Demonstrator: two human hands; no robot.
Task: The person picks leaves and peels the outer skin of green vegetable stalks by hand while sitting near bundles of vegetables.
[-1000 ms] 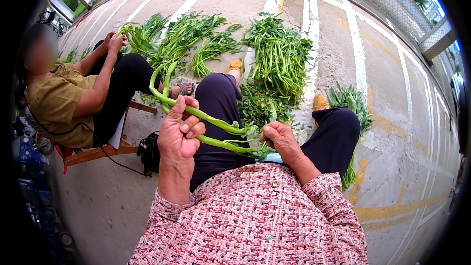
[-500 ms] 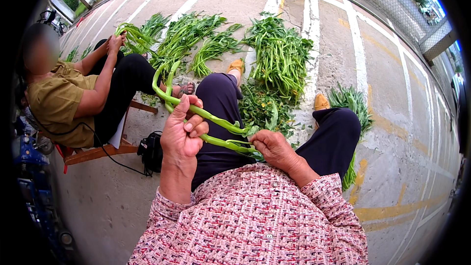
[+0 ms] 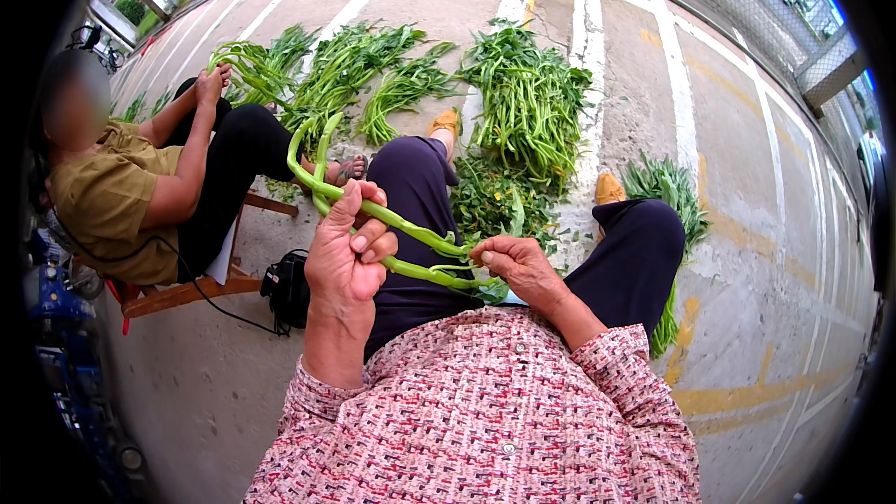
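The ground [image 3: 205, 392] is of rough concrete. On it, beyond the patterned shirt [image 3: 490, 397], lies a thick, tangled heap of leafy greens [image 3: 527, 103]. In front of the shirt are at least two smooth, tubular green stems [image 3: 411, 226], bent like a hook at one side. The left hand [image 3: 347, 257] has its fingers wrapped around them; the right hand [image 3: 518, 268] pinches their leafy ends, exact part unclear. Two round buttons [image 3: 509, 448] show on the shirt.

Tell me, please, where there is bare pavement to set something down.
Bare pavement lies right of the small greens pile, and left of the patterned shirt, this side of the black bag. Between the shoes, leaf scraps and the big greens pile crowd the pavement.
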